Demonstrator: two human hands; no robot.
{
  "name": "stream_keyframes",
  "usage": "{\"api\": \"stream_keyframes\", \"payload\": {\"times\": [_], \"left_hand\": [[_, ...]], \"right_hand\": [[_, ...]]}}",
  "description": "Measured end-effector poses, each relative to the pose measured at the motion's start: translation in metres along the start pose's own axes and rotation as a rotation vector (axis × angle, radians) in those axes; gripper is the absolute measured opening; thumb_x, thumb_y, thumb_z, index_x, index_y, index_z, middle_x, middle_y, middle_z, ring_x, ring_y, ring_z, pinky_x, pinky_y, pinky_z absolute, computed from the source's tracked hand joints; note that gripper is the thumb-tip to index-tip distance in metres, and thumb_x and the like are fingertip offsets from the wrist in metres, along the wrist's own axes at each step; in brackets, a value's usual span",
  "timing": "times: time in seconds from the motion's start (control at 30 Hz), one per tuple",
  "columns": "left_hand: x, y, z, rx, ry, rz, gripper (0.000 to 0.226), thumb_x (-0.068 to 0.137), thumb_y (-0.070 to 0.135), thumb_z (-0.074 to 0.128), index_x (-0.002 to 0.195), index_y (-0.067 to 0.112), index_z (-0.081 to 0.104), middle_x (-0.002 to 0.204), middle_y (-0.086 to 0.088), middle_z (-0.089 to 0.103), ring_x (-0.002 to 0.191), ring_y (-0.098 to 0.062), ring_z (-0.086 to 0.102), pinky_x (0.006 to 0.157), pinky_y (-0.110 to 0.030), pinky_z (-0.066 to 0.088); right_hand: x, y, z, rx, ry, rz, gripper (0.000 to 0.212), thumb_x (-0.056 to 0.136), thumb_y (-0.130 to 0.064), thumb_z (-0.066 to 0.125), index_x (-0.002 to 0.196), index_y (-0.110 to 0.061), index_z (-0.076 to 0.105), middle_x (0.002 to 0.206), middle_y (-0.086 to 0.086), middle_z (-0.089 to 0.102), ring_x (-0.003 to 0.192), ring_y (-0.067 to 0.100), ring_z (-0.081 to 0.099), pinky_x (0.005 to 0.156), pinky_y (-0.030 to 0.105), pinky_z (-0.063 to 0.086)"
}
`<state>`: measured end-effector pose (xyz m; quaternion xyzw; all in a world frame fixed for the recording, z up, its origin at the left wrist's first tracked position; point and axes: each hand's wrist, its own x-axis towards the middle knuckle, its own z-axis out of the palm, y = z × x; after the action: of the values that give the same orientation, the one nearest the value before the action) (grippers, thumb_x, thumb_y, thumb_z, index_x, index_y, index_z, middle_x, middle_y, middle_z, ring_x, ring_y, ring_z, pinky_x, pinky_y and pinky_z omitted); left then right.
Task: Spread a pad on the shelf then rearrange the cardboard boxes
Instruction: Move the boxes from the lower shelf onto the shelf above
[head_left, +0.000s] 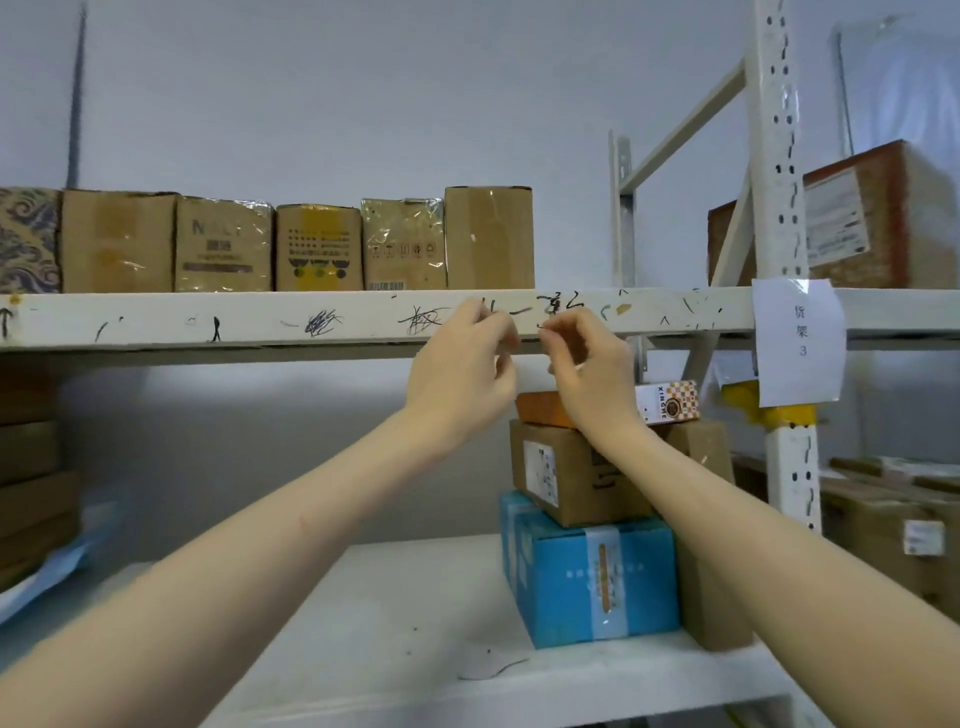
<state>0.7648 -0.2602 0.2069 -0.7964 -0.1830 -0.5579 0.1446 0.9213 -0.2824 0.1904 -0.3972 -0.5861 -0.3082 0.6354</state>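
My left hand (462, 369) and my right hand (587, 369) are raised side by side in front of the upper shelf's white beam (260, 319). Their fingers are loosely curled, nearly touching each other, and I see nothing in them. On the upper shelf stands a row of several cardboard boxes (317, 249), ending in a taller plain box (488, 239) just above my hands. Behind my right wrist, on the white lower shelf (415, 597), is a stack: a blue box (587, 577), a brown box (571, 473), an orange box (540, 408). I cannot make out a pad.
A small checkered carton (670, 402) lies beside the orange box. A perforated upright post (779, 156) with a paper label (800, 343) stands at the right. More boxes sit beyond it (872, 223) and at the far left (31, 467), above a pale blue sheet (47, 571).
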Motion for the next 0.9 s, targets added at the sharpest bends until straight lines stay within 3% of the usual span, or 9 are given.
{"api": "stream_keyframes", "payload": {"times": [0.13, 0.2, 0.33, 0.47, 0.57, 0.67, 0.73, 0.8, 0.9], "left_hand": [[-0.033, 0.010, 0.019, 0.005, -0.135, -0.091, 0.015, 0.085, 0.017, 0.054, 0.097, 0.016, 0.062, 0.100, -0.001, 0.051, 0.084, -0.017, 0.053, 0.065, -0.028, 0.040], [-0.043, 0.010, 0.028, -0.008, -0.206, -0.152, 0.016, 0.084, 0.017, 0.054, 0.098, 0.016, 0.063, 0.100, -0.002, 0.052, 0.083, -0.018, 0.055, 0.067, -0.028, 0.041], [-0.049, 0.009, 0.044, -0.098, -0.303, -0.286, 0.013, 0.082, 0.018, 0.057, 0.094, 0.020, 0.062, 0.100, -0.002, 0.055, 0.080, -0.019, 0.055, 0.071, -0.029, 0.044], [-0.048, -0.002, 0.058, -0.263, -0.365, -0.466, 0.008, 0.083, 0.013, 0.060, 0.087, 0.020, 0.059, 0.093, 0.001, 0.059, 0.087, -0.016, 0.055, 0.071, -0.026, 0.041], [-0.047, -0.008, 0.062, -0.564, -0.441, -0.756, 0.009, 0.090, 0.019, 0.059, 0.097, 0.015, 0.059, 0.097, -0.005, 0.062, 0.088, -0.019, 0.058, 0.069, -0.029, 0.049], [-0.048, -0.010, 0.062, -0.821, -0.508, -1.009, 0.036, 0.095, 0.043, 0.050, 0.117, 0.015, 0.050, 0.111, -0.015, 0.062, 0.094, -0.024, 0.064, 0.085, -0.038, 0.054], [-0.049, -0.015, 0.062, -1.016, -0.492, -1.134, 0.044, 0.092, 0.058, 0.045, 0.112, 0.019, 0.050, 0.108, -0.015, 0.062, 0.089, -0.025, 0.065, 0.090, -0.042, 0.053], [-0.048, -0.025, 0.063, -1.197, -0.402, -1.258, 0.042, 0.087, 0.059, 0.052, 0.103, 0.021, 0.055, 0.101, -0.013, 0.066, 0.083, -0.023, 0.066, 0.080, -0.040, 0.057], [-0.053, -0.040, 0.062, -1.329, -0.247, -1.407, 0.013, 0.090, 0.028, 0.059, 0.093, 0.015, 0.060, 0.074, -0.007, 0.070, 0.071, -0.019, 0.063, 0.052, -0.029, 0.055]], "right_hand": [[-0.040, 0.017, -0.023, -0.181, -0.047, 0.086, 0.019, 0.099, -0.028, 0.048, 0.095, -0.019, 0.063, 0.073, -0.007, 0.063, 0.064, 0.011, 0.057, 0.056, 0.030, 0.041], [-0.053, 0.025, -0.030, -0.310, -0.040, 0.132, 0.015, 0.092, -0.020, 0.055, 0.106, -0.019, 0.060, 0.096, -0.003, 0.062, 0.084, 0.012, 0.057, 0.065, 0.026, 0.040], [-0.062, 0.044, -0.034, -0.607, -0.197, 0.230, 0.064, 0.075, -0.009, 0.066, 0.134, -0.016, 0.043, 0.134, 0.003, 0.047, 0.126, 0.021, 0.040, 0.101, 0.035, 0.036], [-0.045, 0.063, -0.039, -0.889, -0.376, 0.175, 0.074, 0.078, -0.014, 0.069, 0.143, -0.022, 0.035, 0.148, 0.002, 0.038, 0.140, 0.024, 0.027, 0.114, 0.047, 0.018], [-0.035, 0.069, -0.038, -0.860, -0.406, 0.107, 0.051, 0.082, -0.015, 0.067, 0.129, -0.022, 0.050, 0.131, 0.004, 0.055, 0.127, 0.027, 0.044, 0.110, 0.048, 0.024], [-0.044, 0.059, -0.028, -0.759, -0.317, -0.052, 0.044, 0.079, -0.015, 0.071, 0.120, -0.020, 0.057, 0.121, 0.004, 0.062, 0.119, 0.028, 0.051, 0.107, 0.051, 0.032], [-0.055, 0.047, -0.017, -0.698, -0.290, -0.201, 0.044, 0.077, -0.016, 0.071, 0.119, -0.020, 0.060, 0.119, 0.002, 0.064, 0.117, 0.026, 0.054, 0.105, 0.052, 0.033], [-0.064, 0.036, -0.001, -0.615, -0.344, -0.353, 0.050, 0.073, -0.015, 0.074, 0.121, -0.021, 0.061, 0.122, 0.000, 0.064, 0.116, 0.024, 0.055, 0.103, 0.050, 0.034], [-0.072, 0.030, 0.016, -0.531, -0.496, -0.420, 0.062, 0.072, -0.016, 0.075, 0.131, -0.021, 0.054, 0.132, 0.003, 0.057, 0.123, 0.024, 0.049, 0.104, 0.049, 0.036]]}}
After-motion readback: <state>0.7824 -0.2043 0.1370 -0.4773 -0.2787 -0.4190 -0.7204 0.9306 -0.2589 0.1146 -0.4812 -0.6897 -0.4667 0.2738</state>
